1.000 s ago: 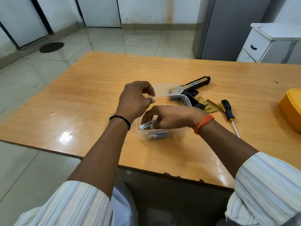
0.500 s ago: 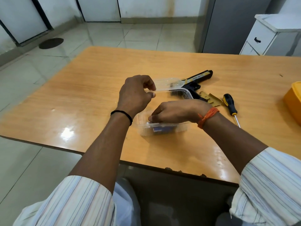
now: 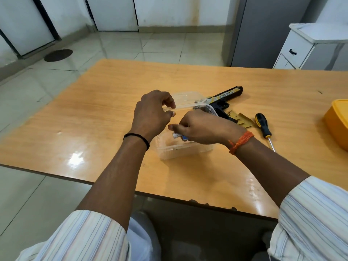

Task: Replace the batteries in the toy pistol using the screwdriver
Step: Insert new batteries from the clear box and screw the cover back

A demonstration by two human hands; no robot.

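Note:
A clear plastic box (image 3: 169,152) stands on the wooden table (image 3: 105,117). My left hand (image 3: 150,113) pinches its clear lid (image 3: 185,99) and holds it up, open. My right hand (image 3: 203,129) is over the box with its fingers curled round batteries (image 3: 178,136), whose white and blue ends show under the fingers. The black and gold toy pistol (image 3: 224,99) lies behind the box. Its gold battery cover (image 3: 243,119) lies beside it. The black and yellow screwdriver (image 3: 263,129) rests to the right, tip toward me.
A yellow container (image 3: 337,123) sits at the table's right edge. A white drawer cabinet (image 3: 310,46) and a grey cupboard (image 3: 263,31) stand behind the table. Tiled floor lies to the left and beyond.
My right hand dipped into the box and has now lifted slightly with batteries in its fingers. My left hand keeps the lid raised.

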